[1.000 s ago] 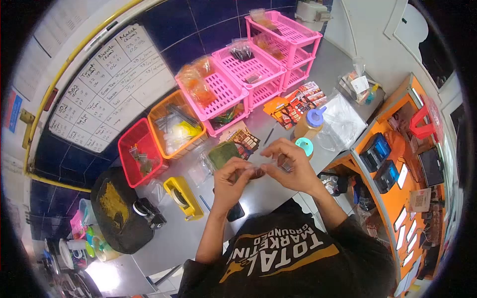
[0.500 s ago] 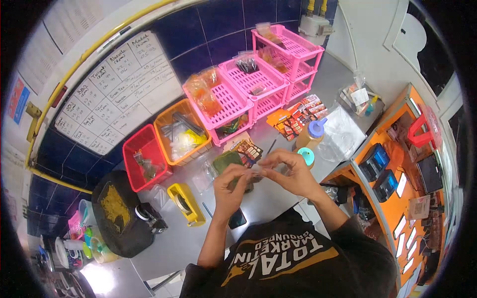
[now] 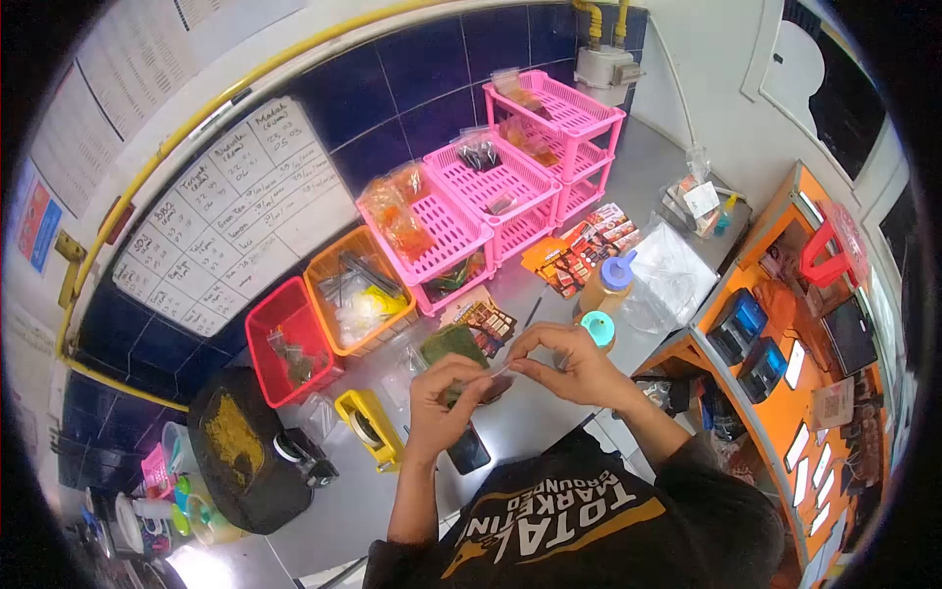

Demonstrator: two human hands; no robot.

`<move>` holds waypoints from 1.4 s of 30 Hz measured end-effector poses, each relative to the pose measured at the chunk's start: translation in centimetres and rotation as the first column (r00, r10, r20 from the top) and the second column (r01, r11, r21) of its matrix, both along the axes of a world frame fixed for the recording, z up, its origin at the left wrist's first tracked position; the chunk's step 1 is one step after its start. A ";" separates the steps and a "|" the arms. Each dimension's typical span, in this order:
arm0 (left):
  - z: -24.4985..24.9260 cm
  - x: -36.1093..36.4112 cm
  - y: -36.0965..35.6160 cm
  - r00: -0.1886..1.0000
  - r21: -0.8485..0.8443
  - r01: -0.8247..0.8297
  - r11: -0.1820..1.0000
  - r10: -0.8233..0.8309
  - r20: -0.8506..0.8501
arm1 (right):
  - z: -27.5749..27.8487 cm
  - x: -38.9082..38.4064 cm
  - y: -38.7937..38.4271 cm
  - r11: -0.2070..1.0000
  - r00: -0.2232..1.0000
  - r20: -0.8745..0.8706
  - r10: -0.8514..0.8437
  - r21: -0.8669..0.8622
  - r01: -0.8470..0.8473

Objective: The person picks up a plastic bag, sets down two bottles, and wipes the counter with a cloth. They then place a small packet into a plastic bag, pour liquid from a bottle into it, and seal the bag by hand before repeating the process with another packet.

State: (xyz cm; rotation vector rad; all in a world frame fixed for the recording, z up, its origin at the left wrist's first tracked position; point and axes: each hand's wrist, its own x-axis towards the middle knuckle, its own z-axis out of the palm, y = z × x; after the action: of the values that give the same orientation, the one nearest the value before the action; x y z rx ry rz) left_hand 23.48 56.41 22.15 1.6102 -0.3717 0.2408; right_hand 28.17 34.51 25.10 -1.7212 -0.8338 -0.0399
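Note:
My left hand [image 3: 446, 398] and my right hand [image 3: 569, 365] are close together over the metal table. Both have their fingertips pinched at the opposite ends of a small clear plastic bag [image 3: 500, 373]. Its lower part looks dark, and what it contains I cannot make out. Just behind my left hand lies a green packet [image 3: 451, 344], partly covered by it. A black phone [image 3: 469, 451] lies under my left wrist. Beyond my right hand stand a bottle with a teal lid [image 3: 597, 328] and a sauce bottle with a purple cap [image 3: 610, 280].
Pink stacked racks [image 3: 456, 253] with bagged sauces stand along the wall. Left of them are an orange basket [image 3: 345, 339] and a red basket [image 3: 278, 378]. A yellow tape dispenser [image 3: 369, 428] and a black bag [image 3: 234, 447] sit further left. Printed cards [image 3: 569, 260] and plastic sheets [image 3: 675, 270] lie right.
My hands have drawn slightly apart, with the clear bag now stretched between the fingertips. The head view has shifted a little, and more of the phone shows.

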 end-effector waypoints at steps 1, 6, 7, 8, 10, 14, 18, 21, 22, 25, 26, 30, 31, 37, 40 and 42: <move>0.4 0.0 -0.2 1.000 0.048 -0.019 0.999 0.019 0.001 | 0.2 -0.2 0.2 1.000 1.000 0.012 -0.022 -0.018 0.022; 2.3 -0.3 -1.4 0.994 0.224 -0.075 0.972 0.056 0.091 | -0.5 -1.1 1.0 0.999 0.999 -0.036 -0.040 0.014 0.040; 2.3 -0.2 -1.4 0.991 0.226 -0.094 0.970 0.069 0.115 | -1.5 -1.0 0.9 0.999 0.996 -0.081 -0.030 0.036 0.033; 2.4 -0.2 -1.4 0.990 0.227 -0.096 0.969 0.070 0.122 | -2.2 -0.9 0.8 0.998 0.992 -0.126 -0.021 0.059 0.028; 2.4 -0.2 -1.4 0.988 0.236 -0.134 0.962 0.111 0.110 | -2.7 -1.1 0.5 0.999 0.990 -0.142 -0.014 0.029 0.018; 2.3 -0.2 -1.6 0.987 0.232 -0.147 0.961 0.129 0.092 | -1.8 -1.0 0.5 0.994 0.986 -0.148 -0.074 0.075 0.086; 2.7 -0.1 -1.7 0.989 0.285 -0.116 0.951 0.083 0.125 | -1.1 -0.3 0.5 0.998 1.000 0.017 -0.026 0.058 0.025; 2.9 0.1 -1.7 0.984 0.311 -0.129 0.942 0.083 0.158 | -0.7 -0.3 0.6 0.999 1.000 0.013 -0.015 0.034 0.014; 2.8 0.2 -1.7 0.980 0.328 -0.141 0.934 0.086 0.177 | -0.7 -0.4 0.7 1.000 1.000 0.000 -0.023 0.018 0.023; 2.5 0.4 -1.6 0.978 0.365 -0.151 0.919 0.087 0.188 | -0.7 -0.7 1.0 0.999 0.999 0.012 -0.053 0.000 0.053; 2.4 0.5 -1.6 0.979 0.366 -0.150 0.919 0.085 0.187 | -0.7 -0.7 1.1 0.997 0.997 0.035 -0.075 -0.002 0.075; 2.3 0.8 -2.0 0.969 0.374 -0.194 0.907 0.119 0.216 | -1.4 -0.3 1.1 0.995 0.992 0.078 -0.096 -0.005 0.097; 2.4 0.9 -2.1 0.963 0.354 -0.213 0.911 0.136 0.231 | -1.3 -0.2 1.1 0.994 0.991 0.070 -0.112 0.003 0.112; 2.0 1.8 -1.9 0.947 0.438 -0.279 0.855 0.167 0.276 | -1.0 0.7 0.9 0.989 0.988 0.042 -0.146 0.020 0.145; 1.9 2.4 -2.1 0.942 0.403 -0.287 0.869 0.181 0.282 | -1.0 1.2 0.9 0.988 0.987 0.024 -0.156 0.022 0.155; 1.8 2.8 -1.8 0.940 0.401 -0.301 0.865 0.200 0.275 | -1.1 1.5 0.7 0.985 0.985 0.013 -0.173 0.028 0.173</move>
State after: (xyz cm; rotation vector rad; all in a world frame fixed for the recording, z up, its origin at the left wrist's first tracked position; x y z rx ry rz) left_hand 26.29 54.58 23.94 2.0903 -0.4068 0.5777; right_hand 29.72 35.19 23.97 -1.7663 -0.6902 -0.1814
